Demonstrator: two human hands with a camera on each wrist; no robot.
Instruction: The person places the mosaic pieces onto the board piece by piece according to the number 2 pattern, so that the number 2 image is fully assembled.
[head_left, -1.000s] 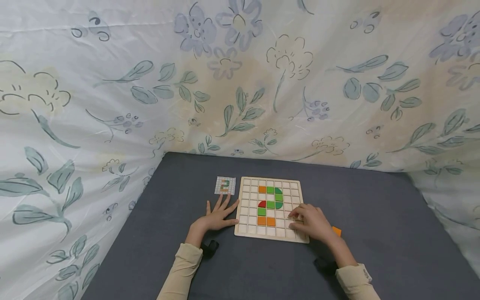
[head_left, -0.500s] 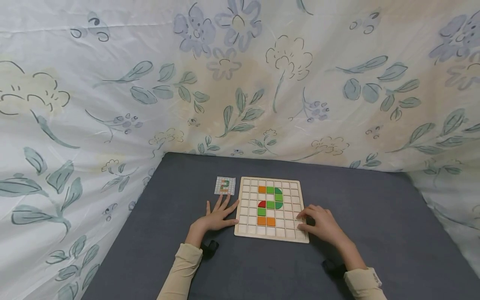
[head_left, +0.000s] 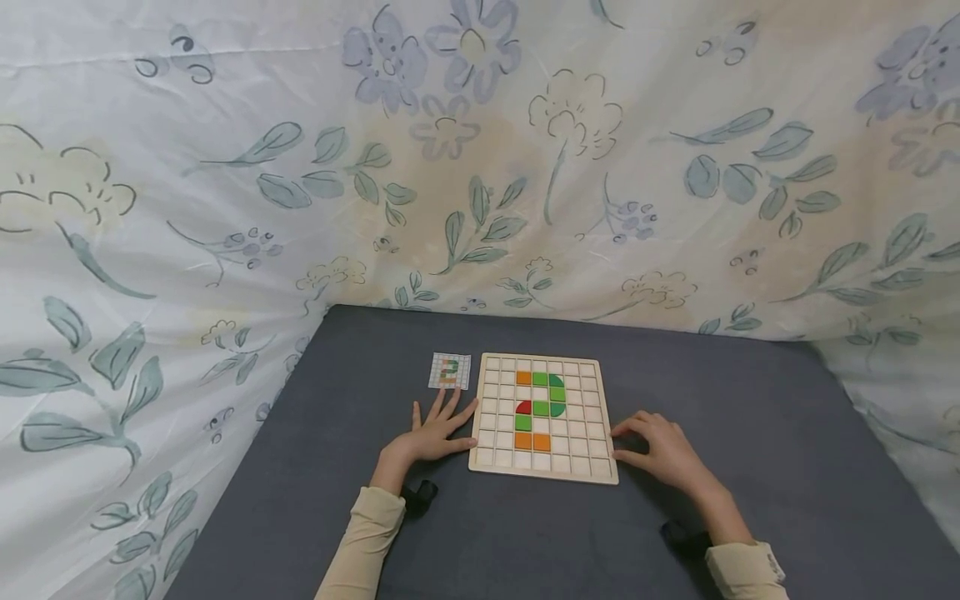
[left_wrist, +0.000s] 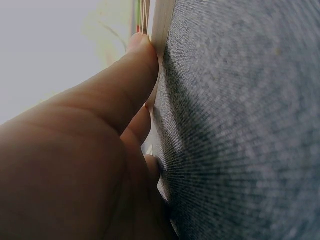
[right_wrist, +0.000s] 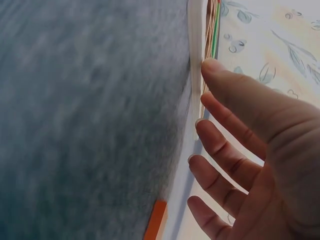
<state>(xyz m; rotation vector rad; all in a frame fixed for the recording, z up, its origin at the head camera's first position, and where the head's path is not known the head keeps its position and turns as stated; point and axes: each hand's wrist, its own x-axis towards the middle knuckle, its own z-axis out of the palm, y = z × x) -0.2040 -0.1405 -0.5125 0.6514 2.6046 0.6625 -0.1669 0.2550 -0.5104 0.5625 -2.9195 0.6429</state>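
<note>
A square wooden grid board (head_left: 585, 429) lies on the dark table. Set in its cells are green squares (head_left: 539, 408), orange squares (head_left: 522, 442), green rounded pieces (head_left: 557, 410) and a red rounded piece (head_left: 523, 407), together shaped like a 2. My left hand (head_left: 430, 437) rests with fingers spread at the board's left side, thumb and forefinger at its edge. By the right edge is my right hand (head_left: 662, 447), fingers loosely bent, nothing between them. An orange block (right_wrist: 156, 220) shows low in the right wrist view; in the head view my right hand hides it.
A small printed card (head_left: 450, 372) with a coloured 2 on a grid lies just beyond my left fingertips. The dark cloth-covered table (head_left: 720, 383) reaches back to a floral curtain (head_left: 480, 167). A black wrist strap device (head_left: 422, 497) sits under my left wrist.
My right hand has drawn back to the right, from over the board's right cells to just beside its edge. An orange block seen earlier behind that hand is now covered. The left hand stays put.
</note>
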